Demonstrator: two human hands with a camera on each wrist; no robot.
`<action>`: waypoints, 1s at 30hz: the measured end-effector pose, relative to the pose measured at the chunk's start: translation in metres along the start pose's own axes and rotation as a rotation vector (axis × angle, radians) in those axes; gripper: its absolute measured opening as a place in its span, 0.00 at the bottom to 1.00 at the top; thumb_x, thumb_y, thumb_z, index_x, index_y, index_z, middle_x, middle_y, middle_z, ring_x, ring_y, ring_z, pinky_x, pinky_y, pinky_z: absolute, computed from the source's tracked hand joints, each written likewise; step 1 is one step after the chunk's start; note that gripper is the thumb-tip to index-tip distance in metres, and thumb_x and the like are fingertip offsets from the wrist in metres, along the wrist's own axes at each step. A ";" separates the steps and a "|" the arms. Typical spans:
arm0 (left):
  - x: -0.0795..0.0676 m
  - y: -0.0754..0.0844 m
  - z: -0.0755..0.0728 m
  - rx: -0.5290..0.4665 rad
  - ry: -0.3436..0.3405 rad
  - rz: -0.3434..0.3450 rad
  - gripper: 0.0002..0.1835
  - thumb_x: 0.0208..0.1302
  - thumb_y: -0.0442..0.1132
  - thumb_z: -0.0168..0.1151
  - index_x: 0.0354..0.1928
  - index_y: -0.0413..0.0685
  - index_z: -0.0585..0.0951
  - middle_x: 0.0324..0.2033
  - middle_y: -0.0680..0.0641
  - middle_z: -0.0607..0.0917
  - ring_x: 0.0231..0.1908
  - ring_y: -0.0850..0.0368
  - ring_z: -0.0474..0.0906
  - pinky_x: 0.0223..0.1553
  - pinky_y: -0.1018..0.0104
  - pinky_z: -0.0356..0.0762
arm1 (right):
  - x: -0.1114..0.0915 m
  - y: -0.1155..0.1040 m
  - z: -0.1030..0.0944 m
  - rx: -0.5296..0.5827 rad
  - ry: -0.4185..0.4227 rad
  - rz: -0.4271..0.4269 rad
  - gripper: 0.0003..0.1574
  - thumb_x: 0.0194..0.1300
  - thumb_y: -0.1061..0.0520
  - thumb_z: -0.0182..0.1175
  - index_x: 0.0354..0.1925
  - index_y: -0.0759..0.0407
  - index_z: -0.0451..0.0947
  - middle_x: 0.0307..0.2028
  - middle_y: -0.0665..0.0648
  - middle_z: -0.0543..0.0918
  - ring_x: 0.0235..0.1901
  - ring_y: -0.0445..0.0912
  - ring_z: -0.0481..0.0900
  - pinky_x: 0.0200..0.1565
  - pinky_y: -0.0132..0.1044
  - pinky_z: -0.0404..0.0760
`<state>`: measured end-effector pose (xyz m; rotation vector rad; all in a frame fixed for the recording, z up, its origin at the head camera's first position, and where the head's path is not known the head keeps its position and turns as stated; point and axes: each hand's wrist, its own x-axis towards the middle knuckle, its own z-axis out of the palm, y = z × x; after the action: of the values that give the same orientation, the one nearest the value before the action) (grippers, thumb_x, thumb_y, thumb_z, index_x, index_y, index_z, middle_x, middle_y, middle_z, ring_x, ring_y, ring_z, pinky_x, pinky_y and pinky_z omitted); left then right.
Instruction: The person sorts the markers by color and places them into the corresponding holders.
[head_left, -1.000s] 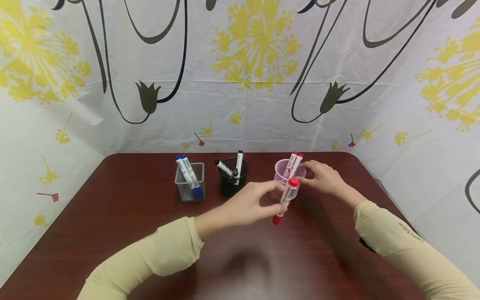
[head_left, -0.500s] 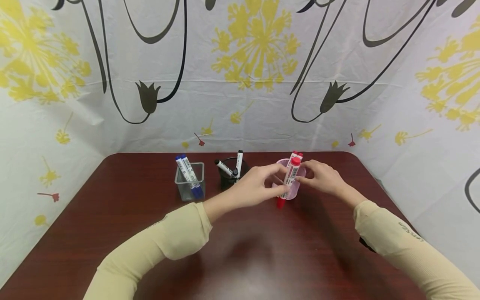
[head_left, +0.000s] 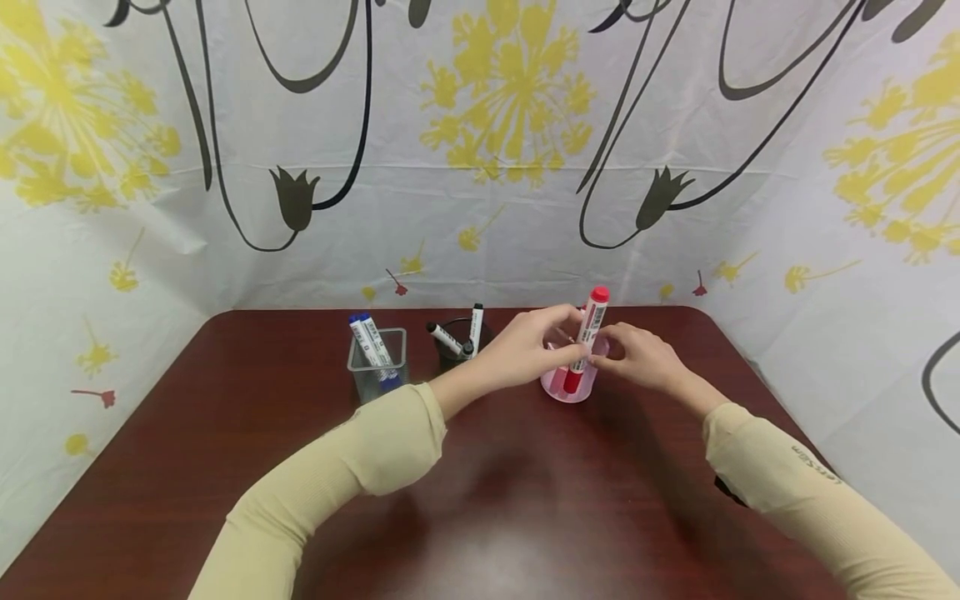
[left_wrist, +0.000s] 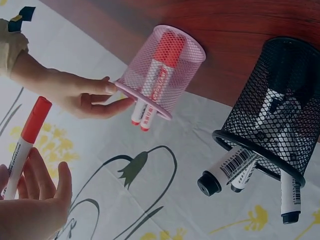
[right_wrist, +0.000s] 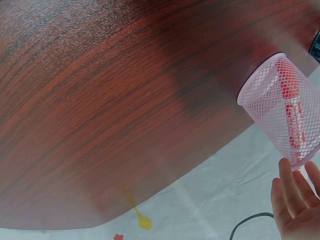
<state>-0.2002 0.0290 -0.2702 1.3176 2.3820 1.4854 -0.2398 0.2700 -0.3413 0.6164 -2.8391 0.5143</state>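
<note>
My left hand (head_left: pixel 521 350) pinches a red-capped whiteboard marker (head_left: pixel 593 323), held upright with a slight tilt, in front of a pink mesh pen cup (left_wrist: pixel 184 80). Two red markers (left_wrist: pixel 159 75) stand inside that cup, seen through its mesh in the left wrist view. From the right side, my right hand (head_left: pixel 645 360) holds the cup's rim between thumb and fingers. In the head view the left hand and marker hide much of the cup. The held marker appears apart from the cup in the left wrist view.
A round black mesh cup (left_wrist: pixel 272 115) with several black markers (left_wrist: pixel 227 167) stands left of the pink one. Farther left is a square grey mesh cup (head_left: pixel 367 385) holding blue markers (head_left: pixel 371 342). A patterned cloth (head_left: pixel 480 242) hangs behind the dark wooden table (head_left: pixel 525 517).
My left hand has moved up and away from me with the red marker, bringing it in front of the pink cup. The right hand stays at the cup's rim.
</note>
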 end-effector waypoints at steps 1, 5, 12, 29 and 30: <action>0.002 -0.001 0.000 -0.003 0.002 -0.007 0.12 0.60 0.37 0.61 0.46 0.45 0.76 0.37 0.51 0.81 0.35 0.66 0.78 0.38 0.73 0.74 | 0.000 0.000 0.000 0.002 0.001 -0.002 0.26 0.53 0.47 0.66 0.46 0.59 0.76 0.34 0.55 0.78 0.33 0.51 0.75 0.32 0.45 0.74; 0.012 -0.005 -0.001 -0.029 0.005 -0.034 0.12 0.60 0.36 0.61 0.45 0.43 0.76 0.38 0.49 0.81 0.36 0.64 0.79 0.40 0.74 0.74 | -0.001 0.000 -0.001 0.009 0.000 -0.003 0.26 0.54 0.46 0.66 0.48 0.59 0.76 0.35 0.55 0.78 0.32 0.48 0.75 0.32 0.44 0.74; 0.028 -0.015 -0.003 0.016 0.033 -0.076 0.11 0.61 0.37 0.60 0.45 0.43 0.76 0.37 0.48 0.81 0.36 0.63 0.79 0.40 0.74 0.73 | -0.001 -0.001 -0.002 0.015 -0.014 0.008 0.28 0.54 0.46 0.66 0.49 0.59 0.76 0.35 0.55 0.78 0.33 0.49 0.75 0.32 0.44 0.73; 0.054 -0.043 -0.004 0.011 0.111 -0.186 0.14 0.62 0.38 0.59 0.49 0.43 0.75 0.39 0.47 0.80 0.38 0.59 0.78 0.40 0.72 0.74 | 0.001 -0.002 -0.001 -0.007 -0.013 0.000 0.30 0.54 0.45 0.65 0.50 0.61 0.75 0.39 0.58 0.78 0.36 0.52 0.76 0.35 0.48 0.75; 0.055 -0.044 -0.003 0.014 0.114 -0.185 0.14 0.62 0.38 0.59 0.49 0.44 0.75 0.39 0.47 0.80 0.38 0.59 0.79 0.39 0.72 0.74 | 0.000 -0.002 -0.001 -0.009 -0.012 -0.001 0.30 0.53 0.45 0.65 0.50 0.62 0.75 0.39 0.58 0.78 0.36 0.52 0.76 0.35 0.48 0.75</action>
<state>-0.2645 0.0563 -0.2808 1.0068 2.5081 1.5316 -0.2389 0.2688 -0.3395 0.6214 -2.8501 0.4994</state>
